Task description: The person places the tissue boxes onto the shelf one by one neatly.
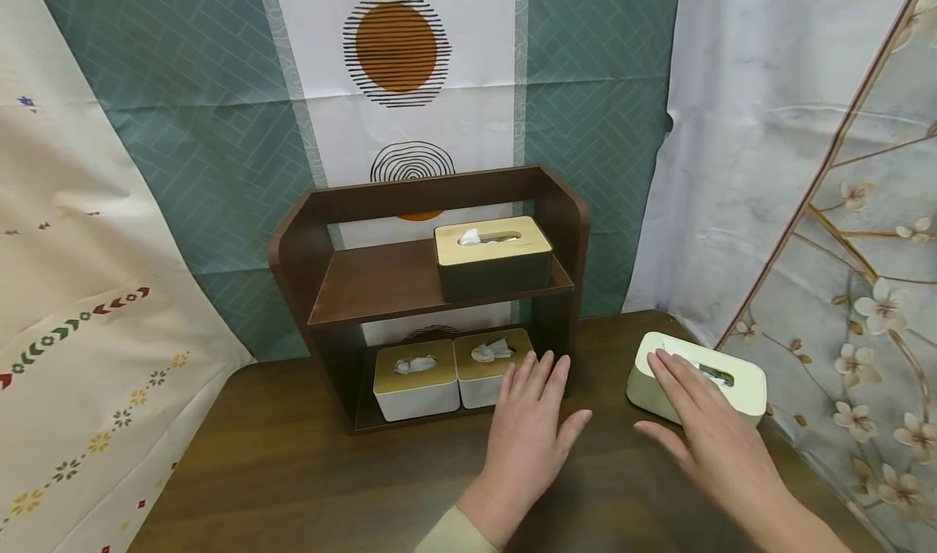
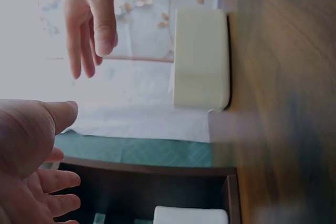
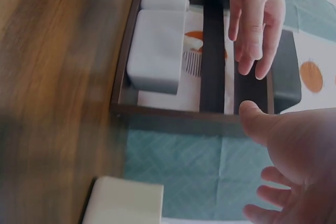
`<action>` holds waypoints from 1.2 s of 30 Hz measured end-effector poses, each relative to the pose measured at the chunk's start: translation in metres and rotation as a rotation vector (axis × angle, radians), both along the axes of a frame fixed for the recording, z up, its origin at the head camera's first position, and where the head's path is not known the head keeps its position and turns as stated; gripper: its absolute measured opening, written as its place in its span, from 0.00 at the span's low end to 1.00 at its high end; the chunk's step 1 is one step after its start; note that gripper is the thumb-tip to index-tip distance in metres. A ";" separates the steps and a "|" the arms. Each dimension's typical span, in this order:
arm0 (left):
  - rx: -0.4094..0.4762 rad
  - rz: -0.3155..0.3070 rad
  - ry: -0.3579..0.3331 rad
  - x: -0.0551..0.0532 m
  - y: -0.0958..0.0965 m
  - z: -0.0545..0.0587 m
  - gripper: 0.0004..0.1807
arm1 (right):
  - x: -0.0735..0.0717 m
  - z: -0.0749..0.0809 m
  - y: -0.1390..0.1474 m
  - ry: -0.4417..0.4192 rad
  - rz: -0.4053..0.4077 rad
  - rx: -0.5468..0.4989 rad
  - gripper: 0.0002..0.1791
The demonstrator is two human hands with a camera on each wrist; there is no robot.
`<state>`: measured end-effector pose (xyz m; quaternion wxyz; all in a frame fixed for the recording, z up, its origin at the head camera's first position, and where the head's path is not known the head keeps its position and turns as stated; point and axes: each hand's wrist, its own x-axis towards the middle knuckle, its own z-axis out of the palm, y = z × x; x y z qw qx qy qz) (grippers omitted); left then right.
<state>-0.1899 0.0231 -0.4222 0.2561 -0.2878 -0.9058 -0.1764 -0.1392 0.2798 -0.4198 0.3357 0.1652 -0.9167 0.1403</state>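
Note:
My left hand (image 1: 527, 435) hovers over the table in front of the shelf, fingers extended and thumb out to the side. Nothing is in it. A white tissue box (image 1: 486, 390) with a wooden lid, on the lower shelf, is nearest to its fingertips in the head view. My right hand (image 1: 703, 427), fingers also stretched out, overlaps a cream tissue box (image 1: 647, 386) at the table's right. In the left wrist view, a gap shows between the right hand (image 2: 89, 22) and the cream box (image 2: 201, 59).
A dark brown two-tier shelf (image 1: 381, 280) stands at the back. On its upper tier sits a dark tissue box (image 1: 498, 276) with a wooden lid. A second white tissue box (image 1: 417, 402) is at lower left. Patterned cloths (image 1: 600, 89) hang around the wooden table (image 1: 293, 480).

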 end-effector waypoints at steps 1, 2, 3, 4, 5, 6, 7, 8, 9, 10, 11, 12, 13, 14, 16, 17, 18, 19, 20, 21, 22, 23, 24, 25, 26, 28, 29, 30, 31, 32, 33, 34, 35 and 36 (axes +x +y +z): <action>-0.003 -0.003 -0.011 -0.001 0.003 -0.001 0.40 | 0.001 -0.001 0.003 -0.005 -0.013 0.000 0.55; -0.004 -0.007 -0.021 -0.001 0.005 -0.002 0.40 | 0.002 -0.003 0.005 -0.006 -0.023 -0.002 0.56; -0.004 -0.013 -0.027 -0.002 0.008 -0.003 0.40 | 0.003 -0.004 0.008 -0.003 -0.029 -0.001 0.56; -0.003 -0.016 -0.035 -0.002 0.011 -0.004 0.40 | 0.003 -0.005 0.011 -0.001 -0.035 0.001 0.57; -0.006 -0.020 -0.041 -0.003 0.013 -0.005 0.40 | 0.004 -0.006 0.013 -0.002 -0.042 0.001 0.57; -0.008 -0.022 -0.046 -0.003 0.016 -0.006 0.40 | 0.004 -0.007 0.016 0.004 -0.046 0.004 0.56; -0.011 -0.025 -0.049 -0.004 0.018 -0.007 0.40 | 0.005 -0.008 0.019 0.007 -0.049 0.004 0.54; -0.011 -0.029 -0.052 -0.004 0.021 -0.007 0.40 | 0.005 -0.010 0.022 0.011 -0.048 0.005 0.53; -0.015 -0.030 -0.053 -0.004 0.024 -0.008 0.39 | 0.005 -0.011 0.025 0.013 -0.050 0.008 0.52; -0.019 -0.031 -0.057 -0.004 0.027 -0.009 0.39 | 0.006 -0.012 0.028 0.015 -0.050 0.009 0.50; -0.024 -0.035 -0.057 -0.004 0.029 -0.009 0.39 | 0.006 -0.013 0.031 0.019 -0.049 0.009 0.49; -0.028 -0.037 -0.056 -0.004 0.032 -0.009 0.39 | 0.006 -0.015 0.034 0.028 -0.045 0.012 0.49; -0.032 -0.042 -0.057 -0.004 0.035 -0.009 0.39 | 0.006 -0.016 0.037 0.032 -0.044 0.012 0.49; -0.035 -0.047 -0.056 -0.004 0.039 -0.009 0.39 | 0.006 -0.017 0.040 0.032 -0.045 0.014 0.49; -0.041 -0.053 -0.055 -0.005 0.045 -0.010 0.40 | 0.006 -0.019 0.045 0.037 -0.049 0.016 0.50; -0.045 -0.054 -0.051 -0.005 0.048 -0.010 0.40 | 0.006 -0.020 0.047 0.037 -0.052 0.016 0.50; -0.046 -0.052 -0.047 -0.007 0.051 -0.011 0.40 | 0.005 -0.021 0.049 0.039 -0.054 0.018 0.50; -0.044 -0.050 -0.043 -0.008 0.053 -0.012 0.40 | 0.004 -0.022 0.051 0.041 -0.057 0.019 0.50; -0.044 -0.046 -0.039 -0.010 0.055 -0.013 0.40 | 0.003 -0.023 0.053 0.042 -0.060 0.019 0.49; -0.044 -0.042 -0.035 -0.011 0.058 -0.014 0.40 | 0.002 -0.024 0.055 0.045 -0.060 0.019 0.50; -0.042 -0.039 -0.034 -0.013 0.060 -0.015 0.39 | 0.001 -0.024 0.057 0.047 -0.059 0.017 0.51; -0.040 -0.038 -0.037 -0.015 0.062 -0.016 0.39 | 0.000 -0.025 0.059 0.048 -0.059 0.017 0.51; -0.039 -0.037 -0.041 -0.017 0.064 -0.018 0.39 | 0.000 -0.026 0.061 0.043 -0.063 0.016 0.51; -0.037 -0.036 -0.050 -0.018 0.065 -0.019 0.40 | 0.000 -0.027 0.063 0.035 -0.069 0.016 0.50; -0.037 -0.036 -0.058 -0.020 0.067 -0.020 0.40 | 0.000 -0.028 0.065 0.020 -0.080 0.017 0.49; -0.039 -0.032 -0.072 -0.023 0.070 -0.022 0.39 | 0.001 -0.030 0.069 -0.011 -0.107 0.022 0.48; -0.041 -0.029 -0.075 -0.024 0.071 -0.023 0.39 | 0.001 -0.031 0.071 -0.027 -0.122 0.026 0.49; -0.046 -0.024 -0.077 -0.026 0.073 -0.023 0.39 | 0.001 -0.033 0.073 -0.037 -0.135 0.031 0.50; -0.050 -0.021 -0.081 -0.028 0.075 -0.024 0.39 | 0.001 -0.034 0.075 -0.048 -0.145 0.034 0.52; -0.056 -0.017 -0.083 -0.029 0.076 -0.025 0.39 | 0.001 -0.035 0.076 -0.055 -0.156 0.036 0.52; -0.062 -0.014 -0.087 -0.031 0.078 -0.025 0.39 | 0.001 -0.037 0.078 -0.052 -0.156 0.035 0.52; -0.068 -0.013 -0.093 -0.033 0.080 -0.026 0.39 | 0.001 -0.038 0.080 -0.051 -0.158 0.033 0.52; -0.075 -0.012 -0.100 -0.034 0.082 -0.027 0.38 | 0.001 -0.039 0.081 -0.048 -0.156 0.032 0.52; -0.081 -0.012 -0.107 -0.035 0.083 -0.028 0.38 | 0.002 -0.041 0.083 -0.046 -0.155 0.027 0.51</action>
